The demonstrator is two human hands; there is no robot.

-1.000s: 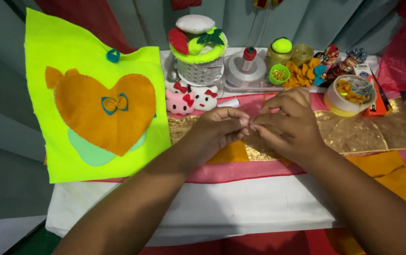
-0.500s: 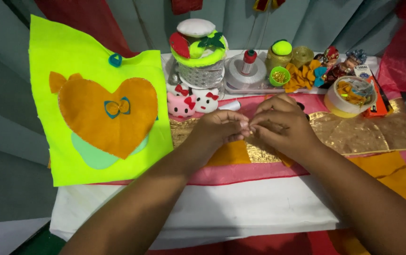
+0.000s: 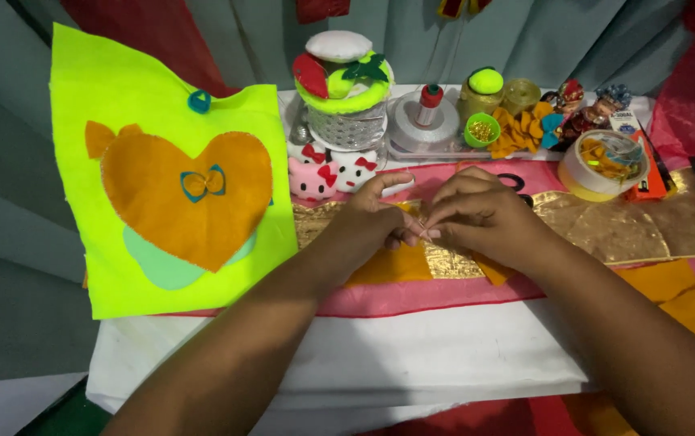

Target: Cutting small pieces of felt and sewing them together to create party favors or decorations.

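My left hand (image 3: 367, 230) and my right hand (image 3: 485, 218) meet fingertip to fingertip at the middle of the table. Together they pinch the near edge of a gold fabric strip (image 3: 630, 230) where it lies over an orange felt piece (image 3: 388, 266). Something tiny glints between the fingertips, too small to name. My left index finger sticks up, away from the pinch. A pink cloth (image 3: 412, 297) lies under both, on a white table cover (image 3: 412, 355).
A neon yellow felt panel (image 3: 121, 105) with an orange heart (image 3: 186, 194) leans at the left. Behind the hands stand two small cat figures (image 3: 315, 179), a pincushion basket (image 3: 347, 97), a spool on a disc (image 3: 424, 121), a green pin cup (image 3: 480, 129) and a tape roll (image 3: 606, 165).
The hands have stayed pinched together at the same spot. My left index finger has lifted off the fabric.
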